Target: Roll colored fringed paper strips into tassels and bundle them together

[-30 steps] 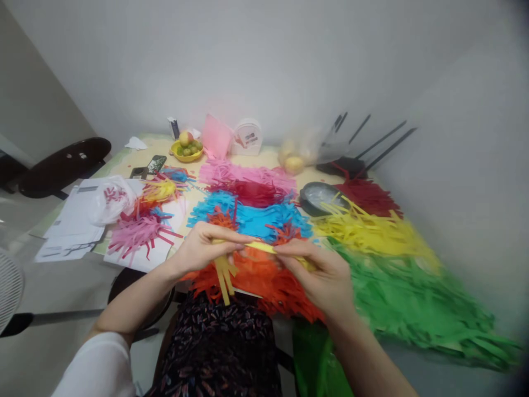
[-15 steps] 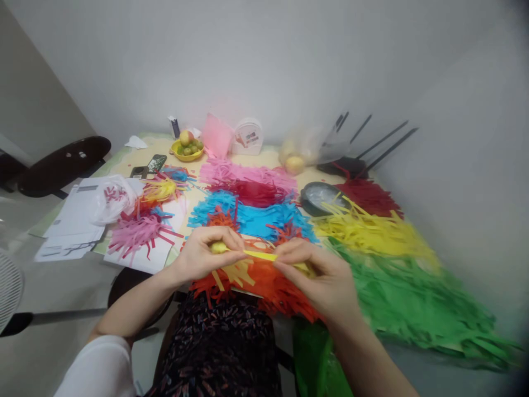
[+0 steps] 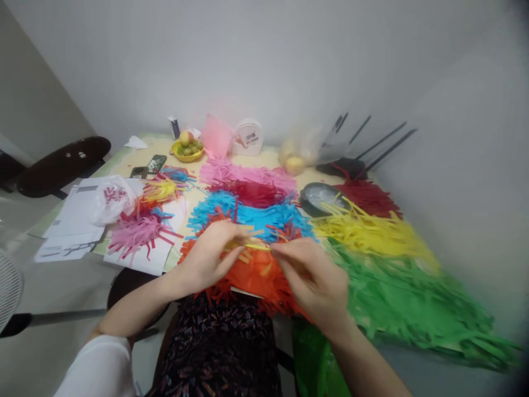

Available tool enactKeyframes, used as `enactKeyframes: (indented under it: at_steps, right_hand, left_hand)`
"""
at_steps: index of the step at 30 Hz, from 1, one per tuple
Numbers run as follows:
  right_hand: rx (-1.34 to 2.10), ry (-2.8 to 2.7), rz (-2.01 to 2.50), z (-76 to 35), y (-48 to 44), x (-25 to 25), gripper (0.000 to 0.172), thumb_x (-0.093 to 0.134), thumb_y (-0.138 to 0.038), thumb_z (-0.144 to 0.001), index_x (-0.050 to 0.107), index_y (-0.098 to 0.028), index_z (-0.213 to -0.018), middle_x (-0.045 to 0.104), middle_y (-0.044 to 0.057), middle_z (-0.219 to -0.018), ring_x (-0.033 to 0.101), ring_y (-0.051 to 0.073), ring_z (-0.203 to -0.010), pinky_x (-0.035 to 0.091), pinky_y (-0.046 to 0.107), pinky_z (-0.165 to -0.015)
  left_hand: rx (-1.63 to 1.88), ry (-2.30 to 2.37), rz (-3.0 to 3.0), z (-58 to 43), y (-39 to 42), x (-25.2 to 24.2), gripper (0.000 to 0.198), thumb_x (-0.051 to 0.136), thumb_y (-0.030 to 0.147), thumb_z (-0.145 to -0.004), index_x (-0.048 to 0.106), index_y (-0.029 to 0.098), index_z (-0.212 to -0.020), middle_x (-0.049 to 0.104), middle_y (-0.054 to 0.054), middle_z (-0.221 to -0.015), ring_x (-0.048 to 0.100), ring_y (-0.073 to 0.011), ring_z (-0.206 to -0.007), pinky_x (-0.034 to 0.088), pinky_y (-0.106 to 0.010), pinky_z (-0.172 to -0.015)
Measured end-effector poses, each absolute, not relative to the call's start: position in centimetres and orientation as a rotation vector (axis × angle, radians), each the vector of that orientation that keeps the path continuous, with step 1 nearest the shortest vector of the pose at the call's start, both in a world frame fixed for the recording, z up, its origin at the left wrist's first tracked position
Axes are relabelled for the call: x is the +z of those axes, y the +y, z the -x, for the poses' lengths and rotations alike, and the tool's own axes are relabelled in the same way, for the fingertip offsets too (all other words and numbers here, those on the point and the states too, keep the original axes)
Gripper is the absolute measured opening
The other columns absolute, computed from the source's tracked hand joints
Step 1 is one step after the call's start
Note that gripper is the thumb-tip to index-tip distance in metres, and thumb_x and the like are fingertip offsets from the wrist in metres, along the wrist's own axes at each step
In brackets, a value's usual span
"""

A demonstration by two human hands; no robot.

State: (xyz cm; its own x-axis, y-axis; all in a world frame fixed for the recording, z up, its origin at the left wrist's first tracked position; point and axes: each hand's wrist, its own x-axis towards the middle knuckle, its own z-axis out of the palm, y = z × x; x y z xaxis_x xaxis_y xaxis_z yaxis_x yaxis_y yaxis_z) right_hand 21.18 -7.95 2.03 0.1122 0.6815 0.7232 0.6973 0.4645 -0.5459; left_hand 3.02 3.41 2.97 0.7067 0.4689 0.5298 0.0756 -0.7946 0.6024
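Note:
Between my hands a narrow strip of yellow paper (image 3: 258, 247) is stretched level, one end in each. My left hand (image 3: 212, 251) is closed on its left end, with pale yellow fringe poking out past the fingers. The right end is pinched between thumb and finger of my right hand (image 3: 316, 275). Directly beneath lies orange fringed paper (image 3: 258, 278) at the table's near edge. Beyond the hands, blue fringed paper (image 3: 258, 218), dark red fringed paper (image 3: 258, 193) and pink fringed paper (image 3: 248, 173) lie in rows.
Yellow fringe (image 3: 372, 234) and green fringe (image 3: 413, 298) cover the right side, near a dark bowl (image 3: 322, 198). Multicoloured tassels (image 3: 138, 231), a plastic bag (image 3: 113, 199) and a phone (image 3: 157, 164) lie left. A yellow fruit bowl (image 3: 187, 154) stands by the wall.
My left hand has turned over the strip and moved slightly right, and my right hand has shifted a little left. The strip between them now looks thinner, and pale fringe shows above it.

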Motion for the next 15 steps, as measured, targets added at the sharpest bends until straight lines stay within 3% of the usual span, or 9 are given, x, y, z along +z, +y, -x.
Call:
enactKeyframes:
  at_steps: [2,5,9,11,15]
  right_hand:
    - [-0.115,-1.707,1.176,-21.4,-8.0,2.0,0.04,0.057,-0.003,-0.088,0.067,-0.029,-0.118,0.076,0.003,-0.093,0.069,0.019,-0.083,0.055,0.034,-0.078]
    - [-0.098,-1.836,1.147,-22.0,-8.1,2.7,0.04,0.059,-0.008,-0.089,0.064,-0.028,-0.124,0.077,0.005,-0.099,0.07,0.02,-0.09,0.057,0.033,-0.081]
    - [0.365,-1.739,1.327,-23.0,-7.4,4.2,0.032,0.068,-0.036,-0.087,0.069,-0.024,-0.118,0.075,0.008,-0.11,0.071,0.024,-0.099,0.057,0.038,-0.088]
    - [0.687,-1.613,1.352,-23.1,-6.3,4.4,0.027,0.066,-0.04,-0.088,0.074,-0.023,-0.106,0.077,0.007,-0.101,0.073,0.023,-0.093,0.059,0.035,-0.082]
    - [1.289,-1.403,1.192,-22.1,-4.6,3.5,0.026,0.068,-0.043,-0.085,0.072,-0.017,-0.082,0.077,0.005,-0.074,0.068,0.015,-0.06,0.053,0.024,-0.054]
  left_hand:
    - [0.872,0.392,-2.532,-3.2,3.9,3.1,0.018,0.057,0.024,-0.093,0.067,0.02,-0.108,0.071,-0.008,-0.099,0.063,-0.0193,-0.097,0.048,-0.038,-0.096]
    - [0.939,0.355,-2.696,-3.2,4.7,3.1,0.014,0.058,0.027,-0.093,0.072,0.023,-0.097,0.073,-0.004,-0.089,0.063,-0.0181,-0.093,0.042,-0.043,-0.102]
    - [1.124,0.259,-2.815,-2.8,5.6,2.6,0.019,0.057,0.019,-0.093,0.071,0.03,-0.1,0.076,0.001,-0.095,0.065,-0.0172,-0.099,0.026,-0.055,-0.116]
    - [1.133,0.166,-2.821,-2.5,5.9,2.2,0.023,0.058,0.017,-0.091,0.071,0.032,-0.103,0.077,0.001,-0.101,0.067,-0.0172,-0.1,0.027,-0.056,-0.115]
    - [1.2,0.034,-2.805,-1.8,6.3,1.3,0.024,0.06,0.021,-0.091,0.07,0.033,-0.11,0.076,-0.001,-0.108,0.068,-0.0191,-0.102,0.032,-0.055,-0.114]
